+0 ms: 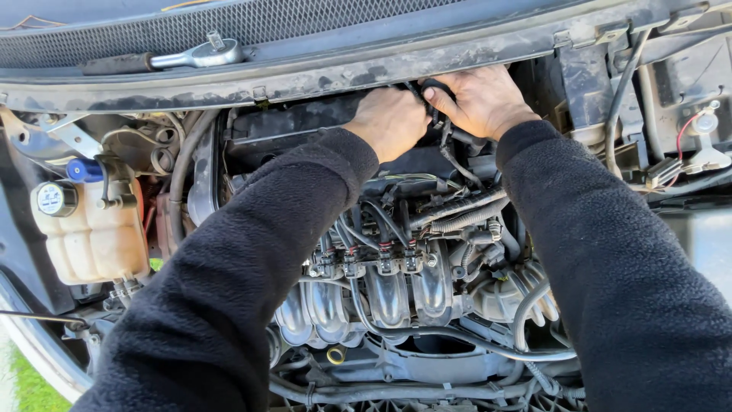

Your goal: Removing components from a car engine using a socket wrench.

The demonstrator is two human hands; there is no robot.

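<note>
Nearest the camera, 4 grey intake manifold runners (374, 294) curve below the fuel injectors (381, 255). Beyond them, the left hand (390, 122) and right hand (479, 101) both close on a black hose (444, 137) at the engine bay's rear edge. Farther back, a ratchet wrench (194, 55) rests on the cowl.

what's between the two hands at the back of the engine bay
In the head view, a black hose runs between the left hand and the right hand; the right thumb and fingers grip it.
</note>
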